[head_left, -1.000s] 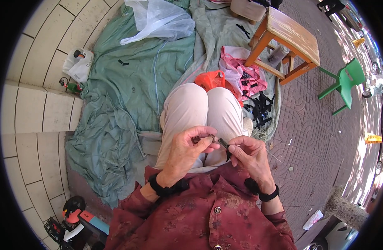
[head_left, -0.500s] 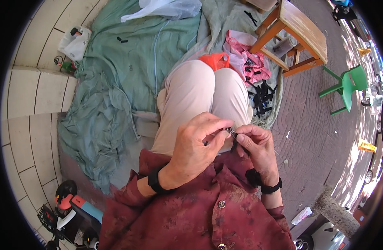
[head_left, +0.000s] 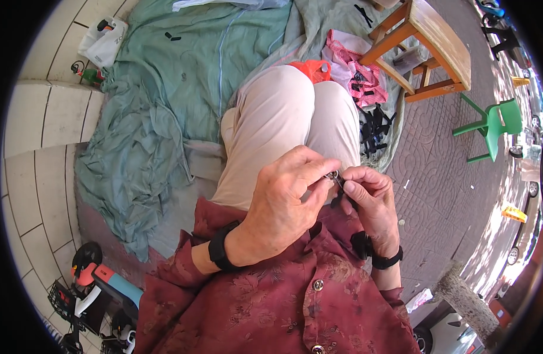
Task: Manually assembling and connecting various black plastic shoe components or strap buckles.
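Observation:
Above my lap both hands meet. My left hand (head_left: 289,192) pinches a small shiny metal ring (head_left: 333,175) between thumb and forefinger. In my right hand (head_left: 369,194) a thin black strap (head_left: 342,184) is gripped between thumb and fingers, right beside the ring. Fingers partly cover both pieces, so I cannot tell whether the strap runs through the ring. Beyond my right knee lies a pile of black straps (head_left: 376,127) on the cloth. More small black pieces rest on a pink checked cloth (head_left: 366,82).
A green sheet (head_left: 189,76) covers the ground ahead and left. Around me are a red plastic bag (head_left: 313,69), a wooden stool (head_left: 440,44), a green chair (head_left: 493,127), a white bag (head_left: 103,47) by the tiled wall and a scooter (head_left: 115,289) behind left.
Both hands stay together at the ring and strap, with slight shifts of the fingers. The surroundings have shifted a little in the picture.

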Demonstrator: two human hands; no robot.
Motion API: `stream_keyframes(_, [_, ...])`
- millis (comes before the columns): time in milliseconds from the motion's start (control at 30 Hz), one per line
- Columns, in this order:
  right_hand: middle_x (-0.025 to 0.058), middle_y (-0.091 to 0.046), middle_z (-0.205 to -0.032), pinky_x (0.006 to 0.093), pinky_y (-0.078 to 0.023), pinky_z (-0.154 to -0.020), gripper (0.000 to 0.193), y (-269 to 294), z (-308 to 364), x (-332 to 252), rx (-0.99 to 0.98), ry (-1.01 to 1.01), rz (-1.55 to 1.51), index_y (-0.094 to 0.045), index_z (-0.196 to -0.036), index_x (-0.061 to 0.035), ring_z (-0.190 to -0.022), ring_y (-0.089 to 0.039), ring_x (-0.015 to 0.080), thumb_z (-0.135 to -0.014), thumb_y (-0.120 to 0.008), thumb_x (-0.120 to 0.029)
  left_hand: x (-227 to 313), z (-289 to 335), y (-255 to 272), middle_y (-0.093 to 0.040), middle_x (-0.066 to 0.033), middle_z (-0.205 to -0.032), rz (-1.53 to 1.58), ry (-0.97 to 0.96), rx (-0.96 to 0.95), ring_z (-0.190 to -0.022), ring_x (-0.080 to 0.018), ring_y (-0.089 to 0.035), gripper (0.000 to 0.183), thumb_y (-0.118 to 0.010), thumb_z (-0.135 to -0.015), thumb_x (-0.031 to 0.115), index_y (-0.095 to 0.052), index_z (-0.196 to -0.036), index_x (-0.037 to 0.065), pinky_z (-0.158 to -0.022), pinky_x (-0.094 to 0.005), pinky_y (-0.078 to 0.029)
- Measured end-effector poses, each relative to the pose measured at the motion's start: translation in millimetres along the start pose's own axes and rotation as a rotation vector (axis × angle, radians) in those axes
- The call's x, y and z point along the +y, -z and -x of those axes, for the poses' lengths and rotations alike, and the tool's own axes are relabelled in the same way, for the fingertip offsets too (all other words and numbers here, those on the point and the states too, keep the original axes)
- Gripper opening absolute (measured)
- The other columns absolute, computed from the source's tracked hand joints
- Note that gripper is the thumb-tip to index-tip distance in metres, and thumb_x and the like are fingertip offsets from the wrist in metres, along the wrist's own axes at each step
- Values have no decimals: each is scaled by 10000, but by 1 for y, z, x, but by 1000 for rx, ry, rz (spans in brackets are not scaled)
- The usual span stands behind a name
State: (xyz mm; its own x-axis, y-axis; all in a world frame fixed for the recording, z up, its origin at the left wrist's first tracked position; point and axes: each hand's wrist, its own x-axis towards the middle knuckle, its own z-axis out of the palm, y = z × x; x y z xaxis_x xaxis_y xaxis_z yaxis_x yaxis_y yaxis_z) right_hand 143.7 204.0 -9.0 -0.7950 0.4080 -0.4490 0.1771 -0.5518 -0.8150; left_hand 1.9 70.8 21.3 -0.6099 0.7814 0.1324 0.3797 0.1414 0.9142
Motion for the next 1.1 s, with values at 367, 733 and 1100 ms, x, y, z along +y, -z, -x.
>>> stream_keyframes(367, [59, -652, -751, 197, -350, -432, 117, 5, 0, -1, -40, -15, -66, -669, -989, 10, -501, -490, 66, -895, -668, -59, -6, -5, 11, -674, -75, -976, 579, 446, -199, -849, -155, -680, 233, -641, -858, -37, -666, -1088, -51, -779, -252, -556])
stream_keyframes(733, [17, -653, -707, 179, -332, -440, 87, -14, 14, -17, 25, -21, 3, -686, -959, -1, -507, -477, 25, -896, -672, -59, -14, -9, 24, -646, -101, -1081, 1138, 894, -377, -911, -125, -658, 333, -594, -934, 56, -565, -1241, -70, -832, -216, -550])
stream_keyframes(1100, [-40, -607, -644, 159, -329, -435, 48, -23, 18, -44, 127, -117, 125, -688, -860, -7, -504, -481, -10, -866, -663, -47, -20, -15, 14, -652, -99, -1007, 1171, 958, -390, -869, -118, -658, 323, -558, -937, 31, -556, -1235, -92, -807, -201, -551])
